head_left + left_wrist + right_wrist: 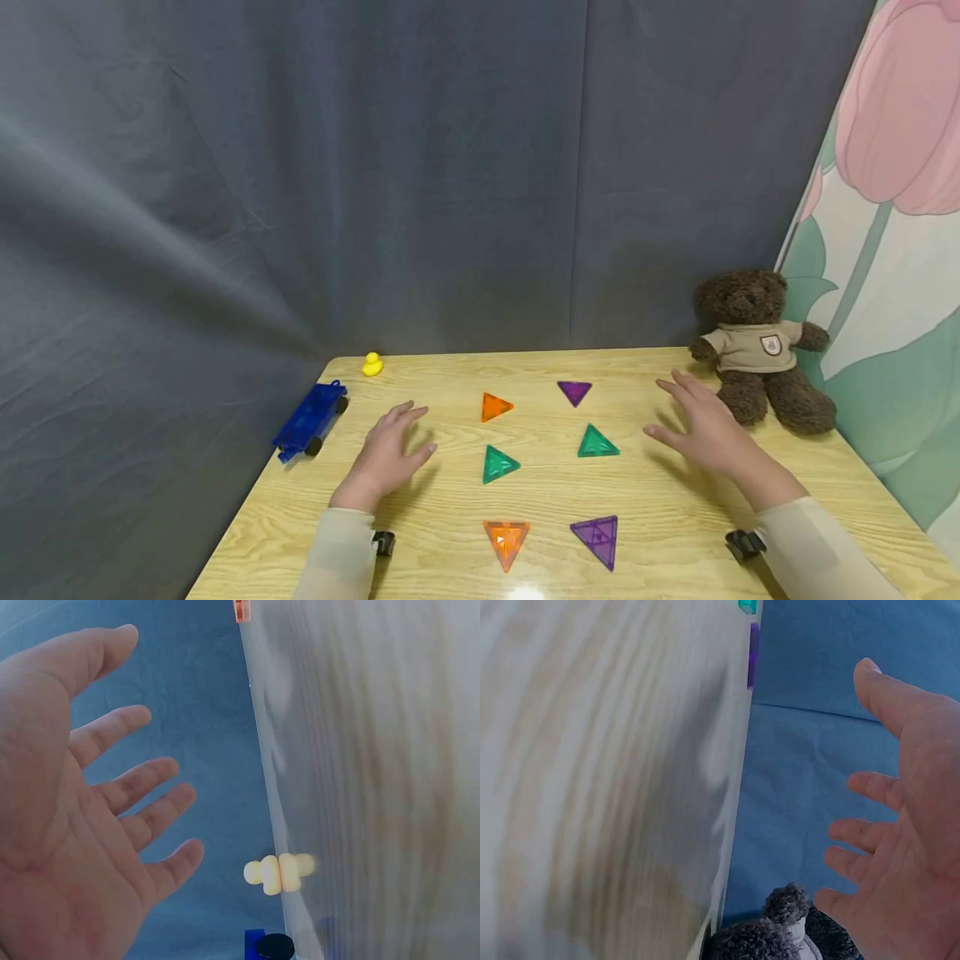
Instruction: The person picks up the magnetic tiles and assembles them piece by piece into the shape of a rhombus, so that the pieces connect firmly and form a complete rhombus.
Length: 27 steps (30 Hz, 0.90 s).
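My left hand [386,454] hovers over the left part of the table, fingers spread and nothing in it. On the other side my right hand [705,429] is held likewise, its palm bare in the right wrist view. Between them lie flat translucent triangle tiles in two columns. The left column has an orange tile [495,407] at the back, a green tile [498,464] and a nearer orange tile [507,542]. In the right column are a purple tile [575,392], a green tile [597,442] and a larger-looking purple tile [599,539] in front.
A blue toy wagon [311,419] stands at the table's left edge, with a yellow rubber duck [372,365] behind it. At the back right sits a brown teddy bear [750,350] in a beige shirt. A dark curtain [465,183] hangs behind the wooden table [442,575].
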### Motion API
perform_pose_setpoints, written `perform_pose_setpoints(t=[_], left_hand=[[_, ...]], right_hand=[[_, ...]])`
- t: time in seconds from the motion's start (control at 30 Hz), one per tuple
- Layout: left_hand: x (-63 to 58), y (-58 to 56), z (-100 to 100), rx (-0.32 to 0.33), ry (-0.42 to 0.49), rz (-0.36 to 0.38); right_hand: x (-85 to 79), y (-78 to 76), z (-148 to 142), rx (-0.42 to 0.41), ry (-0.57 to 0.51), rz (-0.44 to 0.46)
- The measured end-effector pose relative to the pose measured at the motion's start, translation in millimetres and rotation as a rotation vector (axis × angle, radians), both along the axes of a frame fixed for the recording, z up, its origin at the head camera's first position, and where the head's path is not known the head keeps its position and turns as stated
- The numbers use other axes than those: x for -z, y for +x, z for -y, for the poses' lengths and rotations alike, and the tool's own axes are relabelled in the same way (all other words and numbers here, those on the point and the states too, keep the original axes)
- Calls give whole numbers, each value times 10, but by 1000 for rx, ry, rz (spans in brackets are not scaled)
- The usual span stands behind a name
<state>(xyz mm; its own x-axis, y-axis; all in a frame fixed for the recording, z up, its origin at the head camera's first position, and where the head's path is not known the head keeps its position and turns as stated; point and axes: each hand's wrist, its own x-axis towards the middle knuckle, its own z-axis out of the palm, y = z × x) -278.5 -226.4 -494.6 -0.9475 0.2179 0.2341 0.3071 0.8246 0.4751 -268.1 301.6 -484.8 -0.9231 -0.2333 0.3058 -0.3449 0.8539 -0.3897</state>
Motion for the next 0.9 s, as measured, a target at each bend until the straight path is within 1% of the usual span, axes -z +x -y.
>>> perform_pose_setpoints(t=[0.2, 0.33, 0.6, 0.8, 0.9], left_hand=[[9, -1, -54, 30, 30, 18], [1, 5, -111, 71, 51, 45], [-17, 21, -269, 153, 35, 77], [9, -1, -357, 223, 21, 69], [8, -5, -393, 240, 9, 68]], right_hand=[[-48, -63, 50, 9, -29, 22], [-59, -108, 93, 3, -42, 41], [-48, -212, 191, -13, -63, 60], [-86, -305, 286, -35, -85, 87], [-119, -356, 332, -58, -92, 106]])
